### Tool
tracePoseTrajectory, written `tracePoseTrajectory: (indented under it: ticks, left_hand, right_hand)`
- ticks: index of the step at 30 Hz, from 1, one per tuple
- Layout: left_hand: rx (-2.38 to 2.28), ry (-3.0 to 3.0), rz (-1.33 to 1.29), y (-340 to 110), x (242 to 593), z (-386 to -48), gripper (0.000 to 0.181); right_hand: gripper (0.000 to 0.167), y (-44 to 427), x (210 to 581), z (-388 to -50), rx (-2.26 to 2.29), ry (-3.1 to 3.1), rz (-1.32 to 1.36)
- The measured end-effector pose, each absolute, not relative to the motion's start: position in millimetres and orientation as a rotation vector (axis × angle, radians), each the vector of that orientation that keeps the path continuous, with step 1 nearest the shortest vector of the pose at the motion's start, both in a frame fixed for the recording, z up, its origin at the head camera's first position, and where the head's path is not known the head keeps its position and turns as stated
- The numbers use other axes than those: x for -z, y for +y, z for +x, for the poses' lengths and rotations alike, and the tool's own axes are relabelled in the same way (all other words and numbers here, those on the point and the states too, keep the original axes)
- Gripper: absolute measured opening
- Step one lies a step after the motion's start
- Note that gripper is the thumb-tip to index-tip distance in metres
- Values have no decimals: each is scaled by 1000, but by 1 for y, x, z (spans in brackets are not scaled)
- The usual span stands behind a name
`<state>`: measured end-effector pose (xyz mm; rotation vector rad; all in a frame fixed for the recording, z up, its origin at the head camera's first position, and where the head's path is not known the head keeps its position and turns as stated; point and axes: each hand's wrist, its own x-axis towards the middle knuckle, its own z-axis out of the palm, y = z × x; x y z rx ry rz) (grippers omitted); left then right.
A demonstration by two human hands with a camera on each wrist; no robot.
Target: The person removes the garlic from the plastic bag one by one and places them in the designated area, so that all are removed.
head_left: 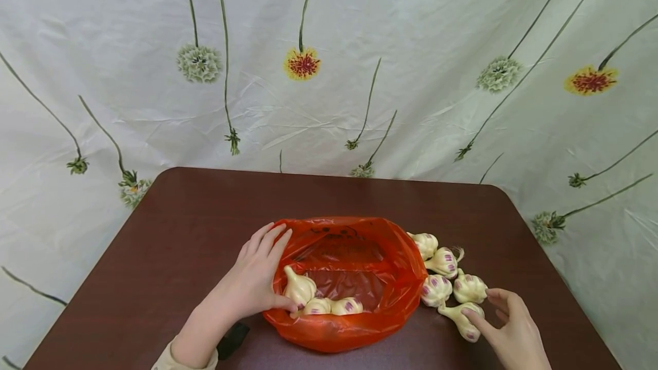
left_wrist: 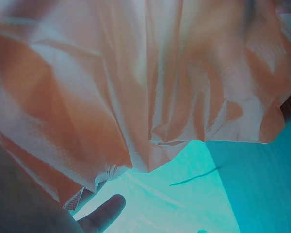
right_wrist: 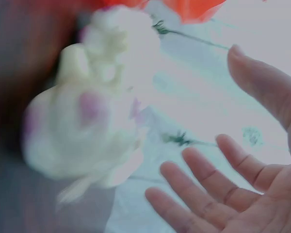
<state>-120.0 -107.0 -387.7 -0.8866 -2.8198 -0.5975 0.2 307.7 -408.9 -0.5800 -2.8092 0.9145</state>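
Note:
A red plastic bag (head_left: 354, 333) stands on the table with its mouth wide, and three garlic bulbs (head_left: 300, 287) lie inside near its front left. At the bag's left rim my left hand (head_left: 252, 281) holds the plastic, thumb beside the bulbs. Red film (left_wrist: 136, 97) covers most of the left wrist view, with one fingertip showing below it. My right hand (head_left: 514, 330) reaches toward the outer garlic bulbs (head_left: 470, 288), its thumb and forefinger around the nearest ones. In the right wrist view its fingers are spread apart, and the close bulb (right_wrist: 85, 131) is blurred.
Several garlic bulbs cluster against the bag's right side, among them a far one (head_left: 425, 244). A dark object (head_left: 233, 340) lies under my left wrist. The brown table (head_left: 216, 204) ends at a pale flowered cloth (head_left: 329, 113) behind and beside it.

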Motion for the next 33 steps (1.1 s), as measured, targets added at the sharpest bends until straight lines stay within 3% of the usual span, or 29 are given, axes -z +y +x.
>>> tracePoseTrajectory:
  ticks: [7, 24, 33]
  left_hand:
    - [602, -2830, -889, -107, 386, -120, 123]
    - [591, -2782, -903, -107, 386, -119, 123]
    - [601, -2790, -900, -107, 386, -119, 122]
  right_hand:
    - [52, 287, 389, -11, -910, -2676, -385]
    - [35, 245, 353, -48, -1134, -2528, 109]
    - [30, 216, 347, -69, -1241, -2620, 247]
